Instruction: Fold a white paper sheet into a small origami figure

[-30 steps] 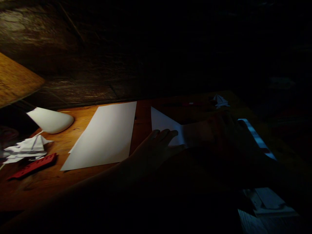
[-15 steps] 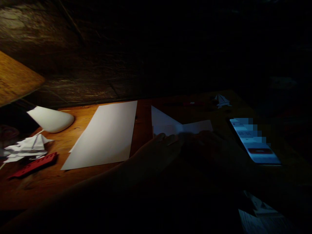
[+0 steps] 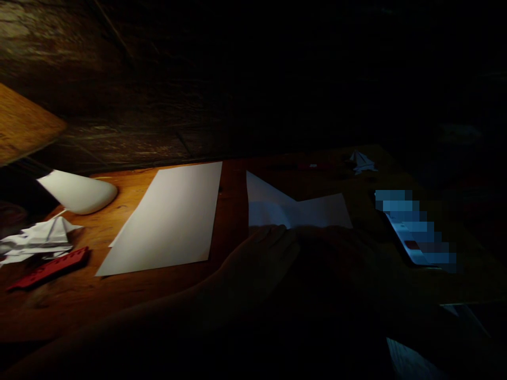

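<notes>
A partly folded white paper [image 3: 301, 211] lies on the wooden table [image 3: 119, 295], right of centre, with one corner pointing up and away. My left hand [image 3: 257, 258] rests at the paper's near edge, fingers lying flat on it. My right hand [image 3: 348, 248] is beside it at the same edge, so deep in shadow that its fingers do not show. Both forearms reach in from the dark foreground.
A stack of flat white sheets [image 3: 174, 216] lies left of the fold. Farther left are a white cone-shaped object [image 3: 77, 191], folded paper scraps [image 3: 39, 237] and a red ruler [image 3: 49, 268]. A lit phone [image 3: 415, 232] lies at right, a small paper figure [image 3: 360, 161] behind it.
Both hands have slid back toward me off the folded paper, uncovering its right half. The right hand has also cleared the phone, which now shows in full.
</notes>
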Available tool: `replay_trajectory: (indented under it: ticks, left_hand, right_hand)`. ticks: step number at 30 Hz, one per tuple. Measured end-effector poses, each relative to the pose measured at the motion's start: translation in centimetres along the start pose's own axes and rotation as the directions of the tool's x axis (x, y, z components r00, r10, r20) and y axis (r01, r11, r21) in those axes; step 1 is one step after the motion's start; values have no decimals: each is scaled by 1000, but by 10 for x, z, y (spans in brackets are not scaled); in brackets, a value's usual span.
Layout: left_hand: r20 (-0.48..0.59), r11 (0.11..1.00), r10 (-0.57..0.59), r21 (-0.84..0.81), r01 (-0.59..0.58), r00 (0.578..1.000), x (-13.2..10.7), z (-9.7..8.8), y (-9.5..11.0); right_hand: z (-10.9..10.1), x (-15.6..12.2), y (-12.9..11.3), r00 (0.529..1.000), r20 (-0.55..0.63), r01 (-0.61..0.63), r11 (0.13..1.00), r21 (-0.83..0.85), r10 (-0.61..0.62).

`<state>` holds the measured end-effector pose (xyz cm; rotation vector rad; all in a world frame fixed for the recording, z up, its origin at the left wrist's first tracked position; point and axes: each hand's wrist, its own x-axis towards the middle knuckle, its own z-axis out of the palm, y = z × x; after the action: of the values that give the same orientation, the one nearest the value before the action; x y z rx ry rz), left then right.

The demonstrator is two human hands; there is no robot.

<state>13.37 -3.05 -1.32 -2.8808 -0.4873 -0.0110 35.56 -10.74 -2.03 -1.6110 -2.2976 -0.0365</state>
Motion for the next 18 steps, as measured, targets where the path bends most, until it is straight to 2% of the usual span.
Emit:
replay_trajectory:
  ticks: [4,6,9,13,18]
  left_hand:
    - [1,998,-25,-60,25,1000,-1,-2,-1]
    - [-4,996,-29,-84,28,1000,-1,-2,-4]
    - [-3,997,-25,-74,25,1000,-2,-2,-7]
    - [-12,998,-24,-59,23,1000,-3,0,-9]
    - [-30,998,-28,-51,27,999,-5,2,-10]
  right_hand:
    - [-3,-2,-5,996,-18,80,978,-193,-85]
    - [-5,-5,-4,996,-15,81,963,-259,-88]
    - [-4,-12,2,998,10,61,959,-277,-60]
    - [-1,-19,10,996,19,87,941,-327,-85]
    - [-10,-22,14,1000,21,-1,920,-393,10]
